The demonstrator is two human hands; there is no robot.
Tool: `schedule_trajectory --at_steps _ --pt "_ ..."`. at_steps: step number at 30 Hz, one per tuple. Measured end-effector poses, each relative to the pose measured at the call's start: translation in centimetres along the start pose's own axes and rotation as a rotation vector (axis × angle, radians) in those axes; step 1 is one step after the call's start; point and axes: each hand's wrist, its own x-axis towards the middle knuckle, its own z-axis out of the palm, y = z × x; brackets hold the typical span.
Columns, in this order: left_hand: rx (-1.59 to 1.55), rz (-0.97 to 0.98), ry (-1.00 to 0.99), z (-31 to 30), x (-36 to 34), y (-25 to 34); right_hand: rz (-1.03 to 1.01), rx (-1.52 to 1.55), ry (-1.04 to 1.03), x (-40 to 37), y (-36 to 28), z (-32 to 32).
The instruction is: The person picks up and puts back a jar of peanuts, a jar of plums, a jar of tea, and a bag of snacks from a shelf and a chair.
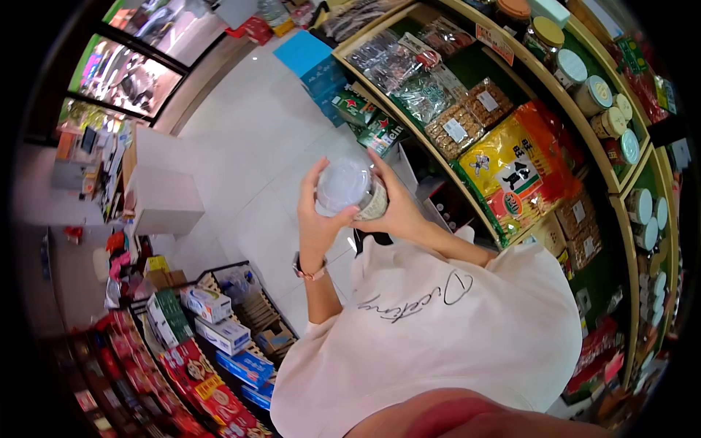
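Between my two hands is a clear plastic jar (374,204) with a pale, translucent lid (343,184), held out in front of my body and seen from above. My left hand (315,212) is wrapped round the jar's left side, its thumb reaching across the front. From the right, my right hand (398,208) grips the jar, and its thumb meets the left one near the lid's lower edge. Part of a printed label shows on the jar's right side. What the jar contains cannot be made out.
On my right, a wooden shelf holds packaged snacks, including a yellow bag (504,171), with lidded jars (569,69) above. A blue box (310,66) and green cartons (380,131) stand on the floor ahead. At lower left are racks of boxes (223,332); a white counter (164,201) stands beyond.
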Motion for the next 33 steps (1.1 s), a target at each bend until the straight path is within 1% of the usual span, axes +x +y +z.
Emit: schedule_trajectory --at_steps 1,2,4,7,10,12,14,16,20,23,24,27,28,31,32,33 --pt "0.040 -0.005 -0.031 -1.2 1.6 -0.9 0.008 -0.050 -0.004 1.7 0.5 0.6" --pt "0.082 0.012 -0.071 -2.5 3.4 -1.8 -0.064 -0.106 0.022 3.7 1.7 1.4" --pt "0.168 0.075 -0.152 -5.0 8.2 -3.5 -0.078 -0.139 0.051 8.1 2.8 2.7" --pt "0.051 0.034 -0.242 -7.5 14.9 -4.1 -0.023 -0.174 0.110 13.2 3.2 4.2" --pt "0.092 -0.049 -0.439 -8.3 22.3 -4.0 -0.034 -0.249 0.220 18.7 3.9 3.7" --pt "0.221 0.127 -0.536 -7.6 26.5 -5.0 -0.064 -0.282 0.301 21.2 4.4 2.5" --pt "0.343 0.334 -0.622 -6.3 29.9 -5.0 -0.144 -0.430 0.384 22.9 4.2 0.7" --pt "0.421 0.405 -0.730 -5.2 32.5 -3.3 -0.197 -0.586 0.443 24.3 4.2 -1.2" --pt "0.594 0.473 -0.929 -1.9 36.6 -2.6 -0.162 -0.787 0.525 25.4 5.8 -4.2" --pt "0.657 0.548 -1.028 1.7 39.6 -2.8 -0.090 -0.698 0.615 26.4 7.1 -6.5" --pt "0.627 0.577 -1.043 3.0 40.9 -2.8 -0.098 -0.706 0.630 27.0 7.5 -7.8" --pt "0.698 0.686 -1.002 7.1 45.3 -2.6 -0.101 -0.753 0.746 29.9 7.6 -12.0" --pt "0.706 0.730 -0.958 8.3 46.6 -1.8 -0.078 -0.753 0.720 30.7 7.6 -13.8" --pt "0.716 0.831 -0.875 12.4 50.7 -0.7 -0.112 -0.717 0.776 33.4 8.4 -18.9" --pt "0.729 0.859 -0.857 13.7 52.3 -0.5 -0.120 -0.778 0.774 34.3 8.6 -20.6" --pt "0.741 0.869 -0.855 15.2 54.0 -0.3 -0.147 -0.826 0.816 35.5 8.7 -22.3"
